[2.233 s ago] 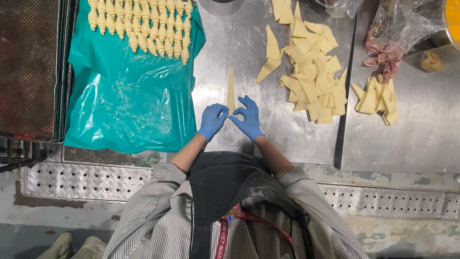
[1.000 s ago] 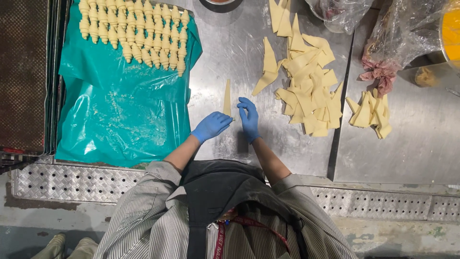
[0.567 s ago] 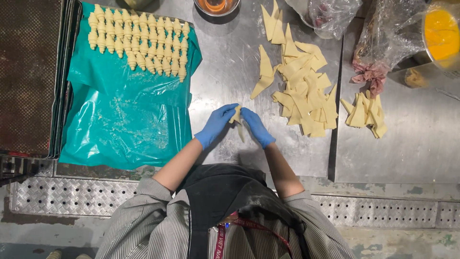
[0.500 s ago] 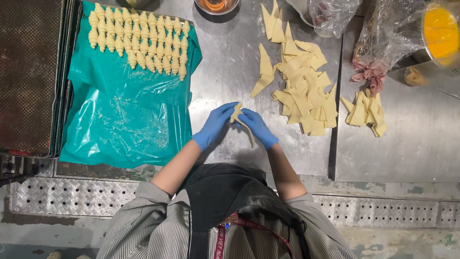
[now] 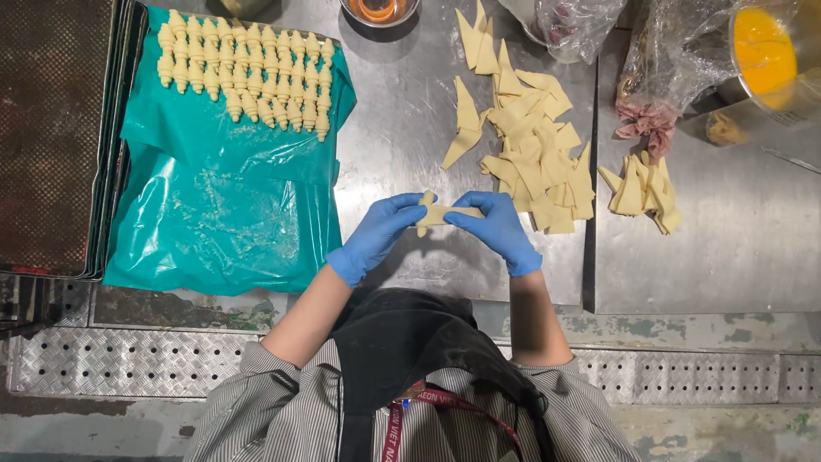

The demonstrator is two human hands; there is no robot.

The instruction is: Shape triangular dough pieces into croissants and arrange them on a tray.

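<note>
Both my hands wear blue gloves and hold one pale dough piece (image 5: 442, 214) between them, just above the steel table (image 5: 402, 128). My left hand (image 5: 376, 235) pinches its left end, my right hand (image 5: 496, 229) its right end. A heap of cut dough triangles (image 5: 530, 145) lies just beyond my right hand. Several rolled croissants (image 5: 244, 73) sit in rows on a teal plastic sheet (image 5: 222, 205) to the far left.
A smaller pile of triangles (image 5: 641, 190) lies on the right table section. A metal bowl of yellow egg wash (image 5: 765, 51) under clear plastic stands at the top right. A small bowl (image 5: 379, 10) sits at the top edge. Dark stacked trays (image 5: 56, 128) fill the left.
A second ago a dough strip lay flat on the table in front of my hands. My hands have since picked it up and now hold it crosswise between them.
</note>
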